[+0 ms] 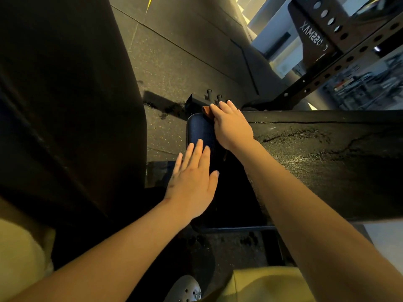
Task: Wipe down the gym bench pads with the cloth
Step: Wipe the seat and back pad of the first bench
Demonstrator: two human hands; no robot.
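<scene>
- A big black bench pad [65, 105] fills the left side.
- A cracked, worn black pad [327, 160] lies on the right.
- A small dark seat pad [199, 129] sits between them.
- The left hand [192, 184] lies flat and open on the seat pad's near part.
- The right hand [231, 125] presses with straight fingers on the cloth.
- The small brown cloth [206, 111] is at the seat pad's far edge.
</scene>
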